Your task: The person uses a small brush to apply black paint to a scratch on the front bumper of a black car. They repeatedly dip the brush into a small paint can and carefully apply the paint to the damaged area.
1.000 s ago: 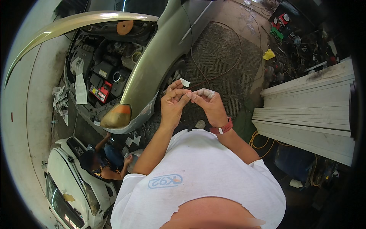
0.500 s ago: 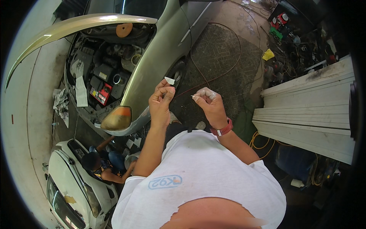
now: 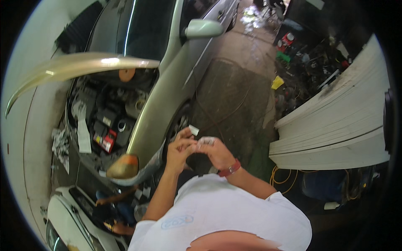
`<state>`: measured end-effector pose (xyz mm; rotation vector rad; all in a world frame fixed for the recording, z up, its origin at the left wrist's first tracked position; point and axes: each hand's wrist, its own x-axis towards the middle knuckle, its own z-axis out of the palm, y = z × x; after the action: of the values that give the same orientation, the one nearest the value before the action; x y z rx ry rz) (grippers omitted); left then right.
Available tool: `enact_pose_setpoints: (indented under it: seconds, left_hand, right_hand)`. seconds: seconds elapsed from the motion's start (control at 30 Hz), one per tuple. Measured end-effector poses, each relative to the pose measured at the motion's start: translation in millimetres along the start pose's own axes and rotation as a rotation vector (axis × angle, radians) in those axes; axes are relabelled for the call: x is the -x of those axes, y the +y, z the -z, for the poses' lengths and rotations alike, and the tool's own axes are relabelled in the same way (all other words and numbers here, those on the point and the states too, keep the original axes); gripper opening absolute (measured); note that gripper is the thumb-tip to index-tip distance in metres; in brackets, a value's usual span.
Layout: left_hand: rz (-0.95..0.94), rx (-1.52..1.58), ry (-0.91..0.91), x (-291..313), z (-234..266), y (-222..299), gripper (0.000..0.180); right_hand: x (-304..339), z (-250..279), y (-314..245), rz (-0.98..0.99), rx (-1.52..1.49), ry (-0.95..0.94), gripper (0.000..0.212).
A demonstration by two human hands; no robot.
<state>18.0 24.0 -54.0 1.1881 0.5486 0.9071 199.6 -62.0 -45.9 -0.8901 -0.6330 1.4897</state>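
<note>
The scrap [image 3: 194, 130], likely light, flimsy and best edge-held, is gripped by the left hand [image 3: 180, 153]; the right hand [image 3: 216, 154] is curled, its contents unclear.

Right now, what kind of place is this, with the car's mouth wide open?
Probably a car repair shop. The car has its hood up, so its engine bay shows, and a white car stands close to its front.
</note>
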Motion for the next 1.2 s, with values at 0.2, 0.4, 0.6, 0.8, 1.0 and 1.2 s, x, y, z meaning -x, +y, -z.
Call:
enact_pose_setpoints:
  seconds: [0.2,0.4,0.6,0.8,1.0,1.2]
  left_hand:
    - [0.050,0.122,0.025,-2,-3,-1,0.018]
    - [0.045,0.124,-0.015,-3,-3,0,0.016]
    - [0.037,0.146,-0.029,-2,-1,-1,0.015]
    - [0.015,0.150,-0.002,0,4,-6,0.013]
    - [0.061,0.280,0.059,4,-2,-5,0.010]
    - [0.077,0.343,0.105,4,-13,-10,0.009]
  right_hand:
    - [-2,2,2,-0.072,-0.140,-0.025,0.013]
    - [-1,3,3,-0.056,-0.174,-0.086,0.018]
    - [-2,6,7,-0.070,-0.209,-0.127,0.020]
    - [2,-3,-7,-0.068,-0.033,-0.126,0.023]
    - [13,-23,-25,0.205,0.277,0.012,0.026]
    - [15,-24,-24,0.388,0.621,0.152,0.022]
